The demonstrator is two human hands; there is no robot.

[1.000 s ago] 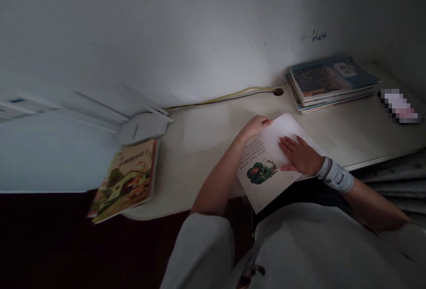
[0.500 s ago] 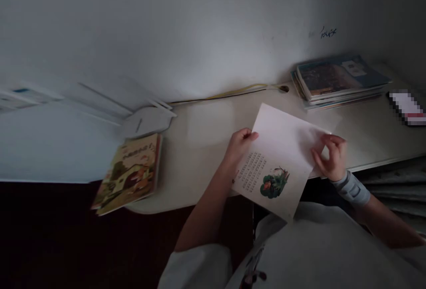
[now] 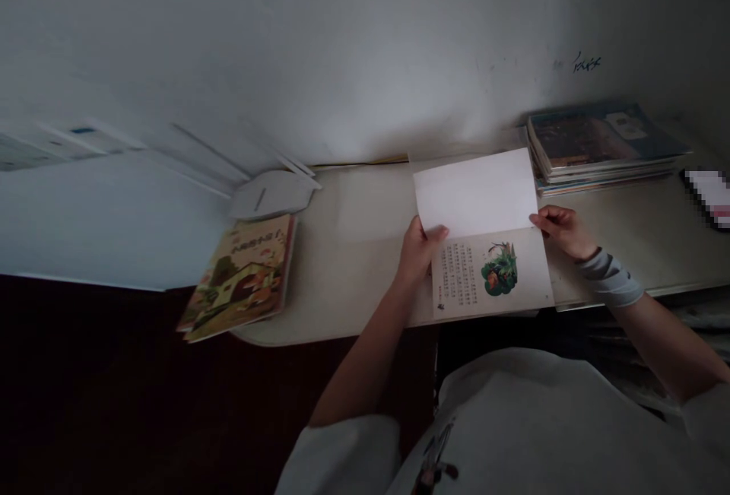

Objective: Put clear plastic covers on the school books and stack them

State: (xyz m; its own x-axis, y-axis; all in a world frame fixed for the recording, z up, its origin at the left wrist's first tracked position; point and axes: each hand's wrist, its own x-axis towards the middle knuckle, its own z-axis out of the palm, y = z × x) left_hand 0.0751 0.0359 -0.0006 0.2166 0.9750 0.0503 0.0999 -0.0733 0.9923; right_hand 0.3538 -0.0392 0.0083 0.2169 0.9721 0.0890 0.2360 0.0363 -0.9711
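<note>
An opened book [image 3: 476, 198] lies between my two hands above the front of the white table [image 3: 353, 274]. Its upper page is blank white; the lower page carries lines of text and a green plant picture. My left hand [image 3: 419, 252] is closed on the book's left edge near the fold, thumb on top of the page. At the right edge, close to the fold, my right hand [image 3: 562, 230] pinches the book between thumb and fingers. A grey band wraps the right wrist.
A stack of books [image 3: 604, 145] stands at the back right against the wall, with a blurred-out phone [image 3: 707, 195] beside it. Picture books [image 3: 245, 274] overhang the table's left end, near a white flat piece [image 3: 274, 195]. A yellow cable [image 3: 365, 161] runs along the wall.
The book has turned from a slanted pose to nearly square with the table and moved up and right. My right hand has gone from loosely curled at the page corner to pinching the edge.
</note>
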